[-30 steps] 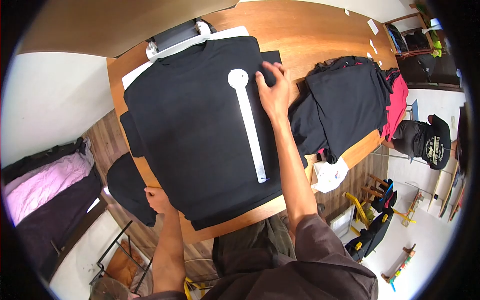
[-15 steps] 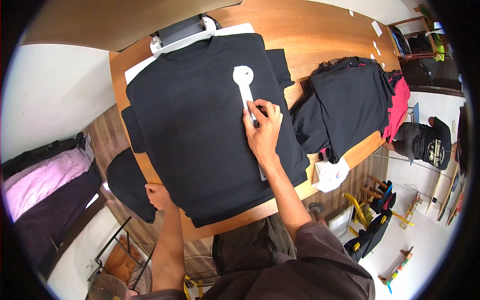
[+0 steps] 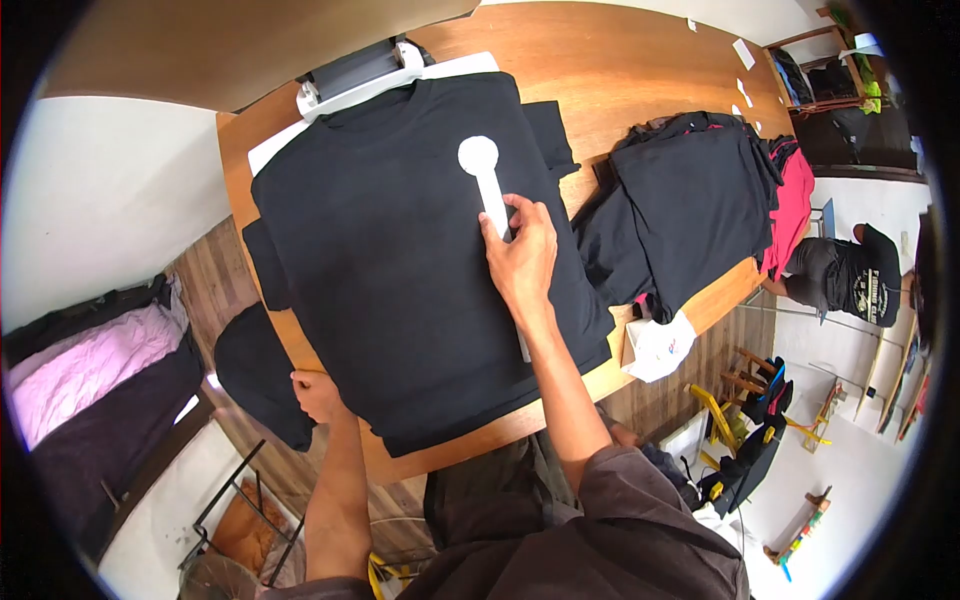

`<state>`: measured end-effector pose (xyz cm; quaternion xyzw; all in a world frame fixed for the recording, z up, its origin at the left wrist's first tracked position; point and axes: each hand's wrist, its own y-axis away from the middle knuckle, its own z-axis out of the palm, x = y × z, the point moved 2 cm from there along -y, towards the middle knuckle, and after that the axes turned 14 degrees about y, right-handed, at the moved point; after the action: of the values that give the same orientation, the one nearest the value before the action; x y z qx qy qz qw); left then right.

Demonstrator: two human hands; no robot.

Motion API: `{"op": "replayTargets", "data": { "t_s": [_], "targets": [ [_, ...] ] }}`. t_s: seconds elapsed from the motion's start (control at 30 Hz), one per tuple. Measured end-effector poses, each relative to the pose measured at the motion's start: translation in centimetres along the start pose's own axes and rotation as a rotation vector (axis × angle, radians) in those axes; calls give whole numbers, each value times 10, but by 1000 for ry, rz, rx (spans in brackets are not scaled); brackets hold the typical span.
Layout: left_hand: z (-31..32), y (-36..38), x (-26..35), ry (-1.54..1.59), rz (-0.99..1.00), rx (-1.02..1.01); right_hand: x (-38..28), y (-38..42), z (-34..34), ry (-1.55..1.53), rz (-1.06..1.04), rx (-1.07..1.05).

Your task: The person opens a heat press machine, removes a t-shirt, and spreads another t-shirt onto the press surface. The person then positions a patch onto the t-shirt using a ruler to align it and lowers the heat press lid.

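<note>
A black T-shirt (image 3: 400, 260) lies flat at the left of the wooden table, its collar towards the far edge. On its upper right part rests a long white strip with a round end (image 3: 478, 157). My right hand (image 3: 522, 250) pinches the strip's lower part between thumb and fingers, and the wrist covers part of its near end. At the table's left edge is my left hand (image 3: 318, 396), with its fingers curled beside black cloth (image 3: 262, 375) that hangs there; what it grips, if anything, is hidden.
Folded black garments (image 3: 690, 210) and a red one (image 3: 790, 210) lie on the table (image 3: 600, 50) at the right. A white object (image 3: 658, 347) sits at the near edge. Another person (image 3: 850, 275) is at far right.
The round end of the strip has shifted slightly left and down, and my right hand has moved a little left with it. My left hand stays at the table's edge.
</note>
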<state>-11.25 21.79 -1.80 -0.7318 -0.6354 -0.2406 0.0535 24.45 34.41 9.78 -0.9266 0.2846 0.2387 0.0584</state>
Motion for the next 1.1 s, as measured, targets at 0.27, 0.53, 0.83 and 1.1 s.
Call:
{"op": "replayTargets", "data": {
  "t_s": [0.27,0.53,0.83,1.1],
  "targets": [
    [0,-3,-3,-23,-4,23,1,-8,4,-51,8,-7],
    [2,-7,-6,-24,-10,15,40,-40,-66,-667,174,-522],
    [3,-7,-9,-27,9,35,45,-192,-47,91,-442,-811],
    [8,-13,-14,-52,34,45,35,-203,-16,388,-584,-607]
  ]
}}
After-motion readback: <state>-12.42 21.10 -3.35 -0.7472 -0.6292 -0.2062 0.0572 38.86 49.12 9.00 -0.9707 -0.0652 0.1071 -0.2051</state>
